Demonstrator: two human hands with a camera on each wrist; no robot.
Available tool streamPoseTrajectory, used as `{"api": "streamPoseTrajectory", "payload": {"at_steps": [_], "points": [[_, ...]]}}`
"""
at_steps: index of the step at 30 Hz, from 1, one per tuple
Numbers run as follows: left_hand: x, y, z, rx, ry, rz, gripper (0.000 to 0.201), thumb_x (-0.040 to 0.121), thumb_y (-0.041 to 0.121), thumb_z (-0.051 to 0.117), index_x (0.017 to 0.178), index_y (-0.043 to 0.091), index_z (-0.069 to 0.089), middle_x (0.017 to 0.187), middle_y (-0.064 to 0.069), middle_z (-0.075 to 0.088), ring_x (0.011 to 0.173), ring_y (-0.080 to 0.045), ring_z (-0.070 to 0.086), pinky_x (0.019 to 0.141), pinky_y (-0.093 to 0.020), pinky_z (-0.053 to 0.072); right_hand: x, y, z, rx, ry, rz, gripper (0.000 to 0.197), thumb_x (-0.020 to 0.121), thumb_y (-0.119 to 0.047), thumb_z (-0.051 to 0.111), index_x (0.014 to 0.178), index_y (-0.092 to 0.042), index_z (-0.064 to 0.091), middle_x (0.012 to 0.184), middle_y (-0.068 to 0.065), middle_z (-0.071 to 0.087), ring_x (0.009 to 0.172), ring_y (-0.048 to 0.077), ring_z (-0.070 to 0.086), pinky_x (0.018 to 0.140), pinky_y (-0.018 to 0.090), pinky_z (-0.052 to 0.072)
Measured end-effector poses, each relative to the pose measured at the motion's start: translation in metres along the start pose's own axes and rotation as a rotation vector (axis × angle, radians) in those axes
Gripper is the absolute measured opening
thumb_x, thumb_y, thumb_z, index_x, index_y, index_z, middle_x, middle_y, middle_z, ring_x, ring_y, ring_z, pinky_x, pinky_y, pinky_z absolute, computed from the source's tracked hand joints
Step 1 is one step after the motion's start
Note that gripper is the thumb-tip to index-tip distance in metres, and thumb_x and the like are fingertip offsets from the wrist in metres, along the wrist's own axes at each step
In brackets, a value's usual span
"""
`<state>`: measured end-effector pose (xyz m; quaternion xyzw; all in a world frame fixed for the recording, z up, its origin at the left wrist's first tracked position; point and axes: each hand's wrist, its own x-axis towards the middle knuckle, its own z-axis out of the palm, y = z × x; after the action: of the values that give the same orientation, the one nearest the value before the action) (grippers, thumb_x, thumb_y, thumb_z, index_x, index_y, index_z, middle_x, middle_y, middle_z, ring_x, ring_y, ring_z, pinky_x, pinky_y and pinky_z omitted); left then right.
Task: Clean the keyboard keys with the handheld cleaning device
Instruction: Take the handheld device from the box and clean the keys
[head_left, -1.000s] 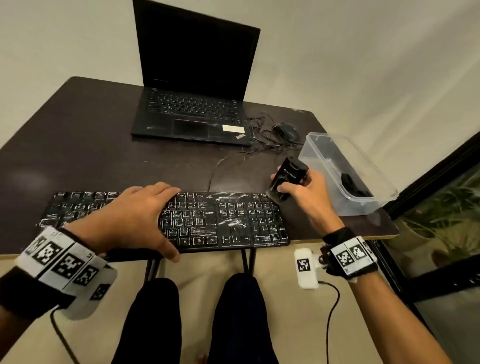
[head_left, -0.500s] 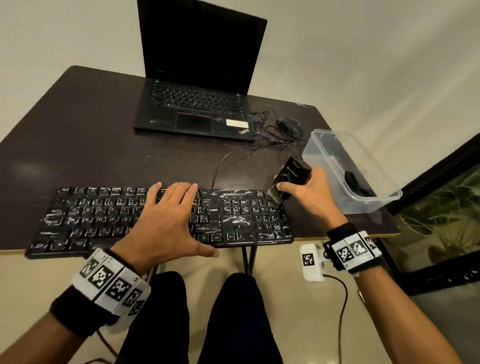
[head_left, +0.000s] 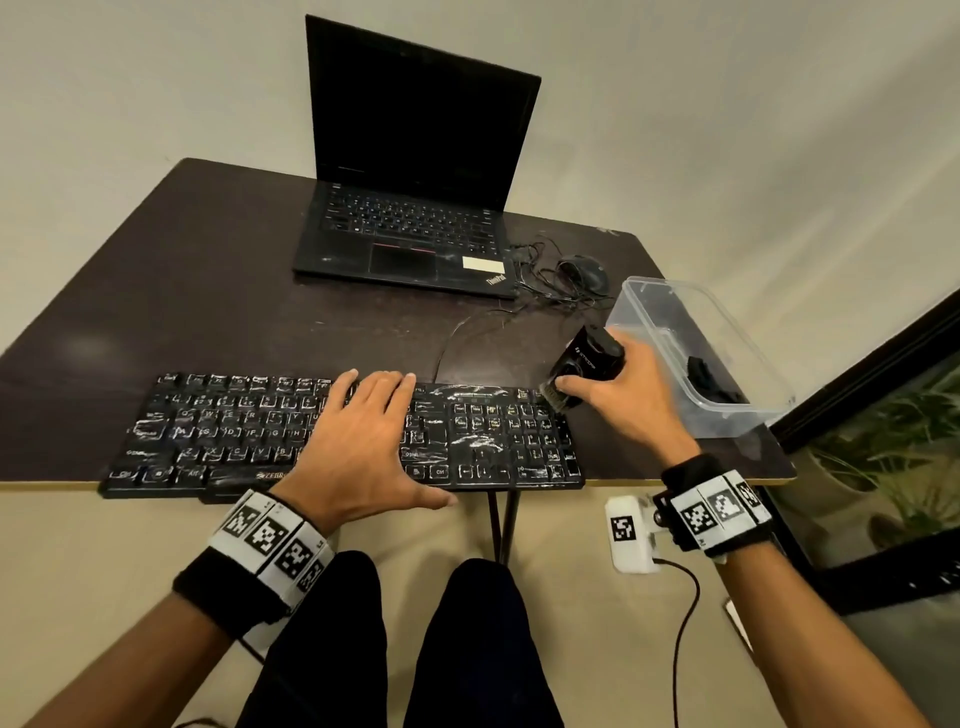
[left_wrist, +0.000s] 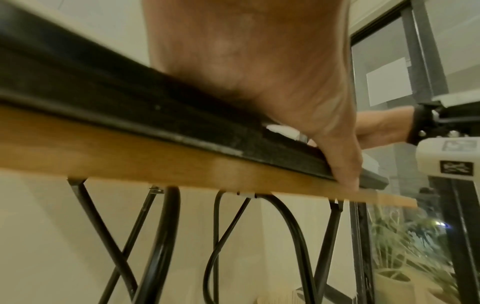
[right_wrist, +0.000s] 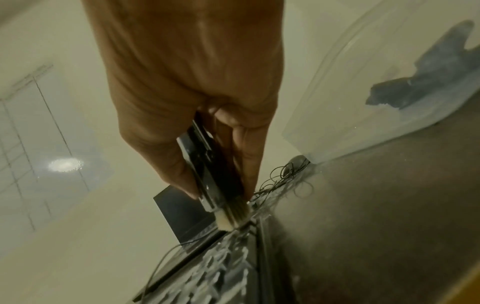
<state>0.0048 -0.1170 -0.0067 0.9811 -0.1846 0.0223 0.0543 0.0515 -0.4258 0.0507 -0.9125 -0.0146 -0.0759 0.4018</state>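
Observation:
A black keyboard (head_left: 218, 431) lies along the table's near edge, its keys smeared with white. My left hand (head_left: 363, 431) rests flat on its middle, fingers straight and thumb over the front rim; the left wrist view shows that thumb on the keyboard's front edge (left_wrist: 182, 131). My right hand (head_left: 618, 400) grips a black handheld cleaning device (head_left: 584, 364) with a brush head. The bristles (right_wrist: 233, 214) touch the keyboard's far right corner (right_wrist: 233, 257). The right-hand fingers (right_wrist: 249, 164) are curled round the device (right_wrist: 205, 170).
An open black laptop (head_left: 410, 228) stands at the back of the dark table (head_left: 182, 291). A mouse (head_left: 584, 273) with tangled cable lies to its right. A clear plastic tub (head_left: 727, 332) holding a dark item sits at the right edge, close to my right hand.
My left hand slid right along the keyboard to its middle. The right hand lowered the device until the brush met the keyboard's far right corner.

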Motion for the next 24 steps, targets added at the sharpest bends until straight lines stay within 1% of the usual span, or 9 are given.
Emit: {"api": "streamPoseTrajectory", "payload": {"at_steps": [3, 5, 7, 9, 11, 13, 18, 20, 24], "points": [[-0.002, -0.001, 0.004, 0.002, 0.036, 0.007, 0.151, 0.056, 0.110, 0.033, 0.164, 0.005, 0.030, 0.162, -0.007, 0.041, 0.153, -0.025, 0.034, 0.132, -0.043, 0.008, 0.005, -0.001, -0.001, -0.069, -0.013, -0.007, 0.033, 0.080, -0.004, 0.086, 0.093, -0.025, 0.064, 0.081, -0.015, 0.070, 0.071, -0.012, 0.065, 0.067, 0.011, 0.046], [-0.001, -0.001, 0.004, -0.007, 0.046, 0.008, 0.150, 0.057, 0.110, 0.036, 0.163, 0.004, 0.033, 0.161, -0.008, 0.043, 0.151, -0.026, 0.037, 0.131, -0.042, 0.009, 0.008, -0.002, -0.005, -0.096, 0.009, -0.009, 0.031, 0.081, -0.006, 0.086, 0.098, -0.022, 0.066, 0.085, -0.017, 0.069, 0.075, -0.011, 0.064, 0.065, 0.005, 0.045], [-0.001, -0.001, 0.005, -0.020, 0.057, 0.010, 0.149, 0.057, 0.110, 0.039, 0.161, 0.003, 0.037, 0.157, -0.009, 0.047, 0.148, -0.027, 0.041, 0.131, -0.042, 0.014, 0.005, -0.003, -0.004, -0.067, -0.048, 0.014, 0.029, 0.082, -0.010, 0.089, 0.099, -0.023, 0.069, 0.091, -0.013, 0.074, 0.083, -0.004, 0.068, 0.067, 0.008, 0.048], [-0.001, -0.001, 0.008, -0.030, 0.060, 0.012, 0.147, 0.057, 0.109, 0.041, 0.158, 0.002, 0.041, 0.154, -0.009, 0.050, 0.145, -0.028, 0.044, 0.130, -0.044, 0.018, 0.007, -0.002, 0.000, -0.055, -0.106, 0.033, 0.029, 0.083, -0.011, 0.089, 0.098, -0.024, 0.069, 0.092, -0.010, 0.077, 0.080, -0.005, 0.071, 0.070, 0.011, 0.050], [-0.001, -0.002, 0.008, -0.040, 0.078, 0.015, 0.146, 0.057, 0.109, 0.042, 0.157, 0.002, 0.043, 0.152, -0.010, 0.052, 0.143, -0.027, 0.045, 0.130, -0.044, 0.021, 0.010, -0.004, 0.001, -0.067, -0.076, 0.031, 0.030, 0.082, -0.007, 0.088, 0.093, -0.025, 0.067, 0.087, -0.011, 0.075, 0.073, -0.005, 0.070, 0.066, 0.012, 0.050], [-0.002, -0.003, 0.007, -0.045, 0.077, 0.009, 0.147, 0.056, 0.109, 0.043, 0.157, 0.002, 0.043, 0.153, -0.009, 0.051, 0.144, -0.027, 0.045, 0.130, -0.045, 0.022, 0.013, -0.003, 0.001, -0.092, -0.030, 0.023, 0.031, 0.078, -0.010, 0.091, 0.088, -0.026, 0.067, 0.084, -0.012, 0.075, 0.076, 0.001, 0.070, 0.066, 0.018, 0.050], [-0.003, -0.004, 0.009, -0.056, 0.079, 0.006, 0.146, 0.056, 0.108, 0.044, 0.156, 0.002, 0.044, 0.152, -0.010, 0.052, 0.143, -0.027, 0.045, 0.129, -0.046, 0.025, 0.011, -0.006, 0.010, -0.136, -0.048, -0.001, 0.030, 0.075, -0.014, 0.092, 0.085, -0.023, 0.065, 0.082, -0.009, 0.073, 0.077, 0.008, 0.068, 0.067, 0.027, 0.053], [-0.002, -0.004, 0.011, -0.061, 0.094, 0.012, 0.145, 0.056, 0.108, 0.045, 0.155, 0.002, 0.045, 0.151, -0.010, 0.053, 0.142, -0.028, 0.046, 0.129, -0.047, 0.026, 0.015, -0.009, 0.009, -0.130, -0.025, 0.028, 0.029, 0.075, -0.015, 0.092, 0.086, -0.021, 0.066, 0.081, -0.008, 0.073, 0.074, 0.006, 0.066, 0.066, 0.026, 0.052], [-0.004, -0.006, 0.010, -0.079, 0.112, 0.024, 0.143, 0.057, 0.107, 0.047, 0.153, 0.001, 0.047, 0.148, -0.011, 0.055, 0.139, -0.029, 0.049, 0.127, -0.048, 0.028, 0.015, -0.015, 0.008, -0.141, -0.073, 0.047, 0.029, 0.074, -0.015, 0.092, 0.085, -0.020, 0.066, 0.076, -0.009, 0.069, 0.063, -0.002, 0.060, 0.056, 0.016, 0.046]]}}
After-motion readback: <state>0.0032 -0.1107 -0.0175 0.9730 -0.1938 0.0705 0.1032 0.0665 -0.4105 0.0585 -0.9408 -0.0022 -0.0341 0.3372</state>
